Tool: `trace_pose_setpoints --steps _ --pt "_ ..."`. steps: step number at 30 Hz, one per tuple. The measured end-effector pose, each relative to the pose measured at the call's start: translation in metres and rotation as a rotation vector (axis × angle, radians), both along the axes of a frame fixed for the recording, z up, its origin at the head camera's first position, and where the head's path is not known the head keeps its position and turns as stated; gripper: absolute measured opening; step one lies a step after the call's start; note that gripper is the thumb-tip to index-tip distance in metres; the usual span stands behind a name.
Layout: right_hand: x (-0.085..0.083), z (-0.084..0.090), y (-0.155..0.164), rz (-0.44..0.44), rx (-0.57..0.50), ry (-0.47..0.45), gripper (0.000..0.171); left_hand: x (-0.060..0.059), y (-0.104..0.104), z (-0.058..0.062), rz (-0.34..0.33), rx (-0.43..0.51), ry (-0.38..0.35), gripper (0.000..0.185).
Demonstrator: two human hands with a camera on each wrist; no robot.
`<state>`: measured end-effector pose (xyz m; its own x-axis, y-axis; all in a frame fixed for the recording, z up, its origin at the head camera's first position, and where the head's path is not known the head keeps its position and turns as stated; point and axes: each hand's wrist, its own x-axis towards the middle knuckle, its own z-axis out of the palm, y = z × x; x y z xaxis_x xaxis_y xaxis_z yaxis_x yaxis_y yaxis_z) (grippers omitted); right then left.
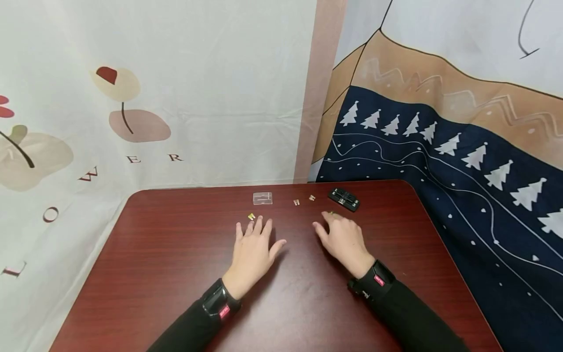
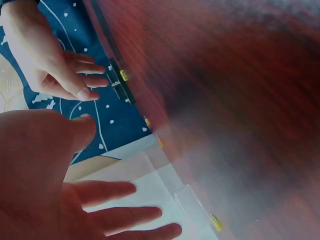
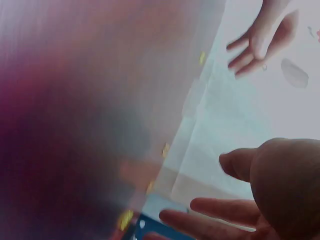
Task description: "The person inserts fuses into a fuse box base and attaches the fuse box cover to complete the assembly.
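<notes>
My left hand [image 1: 251, 253] hovers over the table with its fingers spread. Just beyond its fingertips lies a small yellow piece [image 1: 251, 216]. My right hand [image 1: 345, 240] has loosely extended fingers with nothing in them; another yellow piece [image 2: 124, 75] lies close to its fingertips, partly hidden in the head view. Behind that hand rests a black rectangular device [image 1: 344, 199] with slots on top. Between the hands, farther back, are two small gold-coloured pieces, a left one [image 1: 296, 202] and a right one [image 1: 312, 197]. A clear plastic box [image 1: 262, 198] lies behind the left hand's fingers.
The reddish-brown wooden table [image 1: 184, 274] has rounded far corners. Its far edge meets a pale printed curtain [image 1: 237, 98], with a dark blue cloth patterned with trees [image 1: 396, 146] at the right. The small things lie along the table's far side.
</notes>
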<state>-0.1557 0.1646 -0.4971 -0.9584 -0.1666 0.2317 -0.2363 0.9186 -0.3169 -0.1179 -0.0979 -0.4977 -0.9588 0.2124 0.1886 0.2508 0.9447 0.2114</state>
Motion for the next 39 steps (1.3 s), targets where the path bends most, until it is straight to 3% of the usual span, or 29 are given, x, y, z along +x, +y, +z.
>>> trace_pose_setpoints --steps 4,9,12,17,21,25,32,39 --pt "-0.018 0.009 0.016 -0.037 -0.043 0.05 0.04 -0.003 0.001 0.003 -0.035 0.017 0.093 0.05" --pt "-0.047 0.019 0.043 -0.092 -0.054 0.003 0.036 -0.02 0.002 0.01 -0.071 0.031 0.174 0.038" --pt "-0.063 0.021 0.06 -0.125 -0.032 -0.073 0.041 -0.036 0.006 0.015 -0.13 0.037 0.129 0.035" --pt "-0.083 0.015 0.086 -0.186 0.026 -0.213 0.054 -0.066 0.023 0.021 -0.311 0.002 0.014 0.028" --pt "-0.09 0.007 0.099 -0.189 0.02 -0.327 0.065 -0.089 0.043 0.018 -0.43 -0.071 -0.032 0.027" --pt "-0.092 0.001 0.103 -0.172 -0.002 -0.388 0.072 -0.106 0.066 0.015 -0.5 -0.126 -0.079 0.03" --pt "-0.094 0.0 0.102 -0.159 0.011 -0.404 0.073 -0.134 0.103 0.018 -0.554 -0.153 -0.063 0.029" --pt "-0.094 -0.005 0.099 -0.16 0.01 -0.39 0.072 -0.156 0.133 0.016 -0.519 -0.175 -0.018 0.028"
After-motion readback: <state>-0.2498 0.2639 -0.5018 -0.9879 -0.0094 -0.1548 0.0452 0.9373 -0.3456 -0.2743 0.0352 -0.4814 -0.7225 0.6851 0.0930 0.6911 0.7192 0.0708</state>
